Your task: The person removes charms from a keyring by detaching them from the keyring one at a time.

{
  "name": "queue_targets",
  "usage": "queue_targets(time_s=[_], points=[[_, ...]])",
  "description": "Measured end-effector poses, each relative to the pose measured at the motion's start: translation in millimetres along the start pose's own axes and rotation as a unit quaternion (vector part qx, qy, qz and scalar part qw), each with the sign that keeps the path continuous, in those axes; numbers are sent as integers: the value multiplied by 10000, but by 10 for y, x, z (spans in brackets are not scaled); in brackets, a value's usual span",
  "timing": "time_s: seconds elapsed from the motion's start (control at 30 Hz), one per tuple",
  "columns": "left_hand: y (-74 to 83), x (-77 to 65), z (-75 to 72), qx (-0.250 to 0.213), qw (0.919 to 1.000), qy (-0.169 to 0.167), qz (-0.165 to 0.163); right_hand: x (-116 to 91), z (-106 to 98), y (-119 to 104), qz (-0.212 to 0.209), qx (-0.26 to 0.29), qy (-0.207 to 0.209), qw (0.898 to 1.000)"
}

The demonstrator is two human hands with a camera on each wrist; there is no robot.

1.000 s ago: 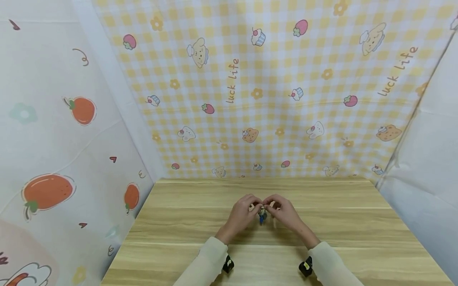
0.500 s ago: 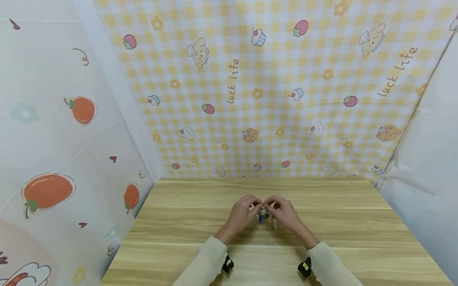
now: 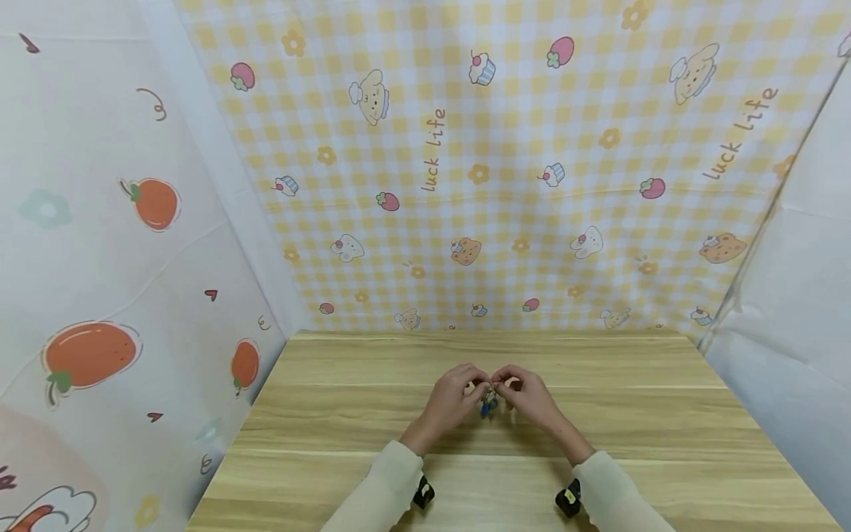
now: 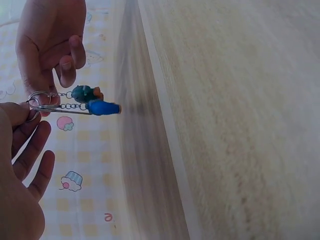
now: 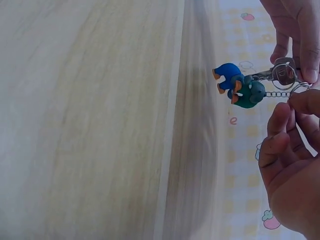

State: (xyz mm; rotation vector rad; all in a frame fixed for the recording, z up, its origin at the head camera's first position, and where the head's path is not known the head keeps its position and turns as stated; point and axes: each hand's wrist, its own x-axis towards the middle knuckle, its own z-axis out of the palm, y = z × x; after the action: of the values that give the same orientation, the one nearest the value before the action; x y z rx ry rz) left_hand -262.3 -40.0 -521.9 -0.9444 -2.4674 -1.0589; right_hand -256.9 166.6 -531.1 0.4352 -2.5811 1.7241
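Both hands meet over the middle of the table in the head view. My left hand (image 3: 455, 395) pinches a metal key ring between thumb and fingertips. My right hand (image 3: 532, 399) pinches a ring (image 4: 40, 97) right beside it, the two hands' fingertips almost together. From the rings hang small chains with a green animal charm (image 5: 249, 96) and a blue animal charm (image 4: 104, 107), both with orange feet. A silver key (image 5: 284, 72) hangs alongside, near the left fingertips in the right wrist view. The fingers partly hide the rings.
The wood-grain table (image 3: 332, 421) spreads around the hands. A yellow checked cloth (image 3: 505, 214) hangs behind it, with white cloth on both sides. Black wrist cameras (image 3: 568, 498) sit under the cream sleeves (image 3: 385, 480).
The hands stay in nearly the same place, fingertips shifting slightly. The charms and key below them have swung and turned a little.
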Motion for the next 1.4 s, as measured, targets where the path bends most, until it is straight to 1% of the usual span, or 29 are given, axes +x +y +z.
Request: queue_targets(time_s=[0.33, 0.47, 0.6, 0.7, 0.87, 1.0, 1.17, 1.4], points=[[4, -4, -5, -5, 10000, -12, -83, -17, 11, 20, -610, -69, 98, 9981], [-1, 1, -7, -74, 9999, 1, -77, -26, 10, 40, -719, -136, 162, 9972], [-3, 7, -3, -97, 9999, 38, 13, -30, 10, 42, -505, -168, 223, 9983], [-5, 9, -1, -102, 9999, 29, -1, -29, 9, 32, -306, -135, 244, 9991], [-3, 14, -6, -183, 9996, -121, -159, -22, 4, 25, -236, -102, 260, 9993], [8, 23, -11, -220, 9994, -190, -171, -17, 3, 21, -106, -84, 353, 9993], [-2, 34, 1, -284, 9993, -160, -194, -11, -1, 16, -41, -28, 351, 9994], [-30, 42, 11, -393, 9988, -124, -275, -8, -14, -11, 16, -11, 179, 9998]])
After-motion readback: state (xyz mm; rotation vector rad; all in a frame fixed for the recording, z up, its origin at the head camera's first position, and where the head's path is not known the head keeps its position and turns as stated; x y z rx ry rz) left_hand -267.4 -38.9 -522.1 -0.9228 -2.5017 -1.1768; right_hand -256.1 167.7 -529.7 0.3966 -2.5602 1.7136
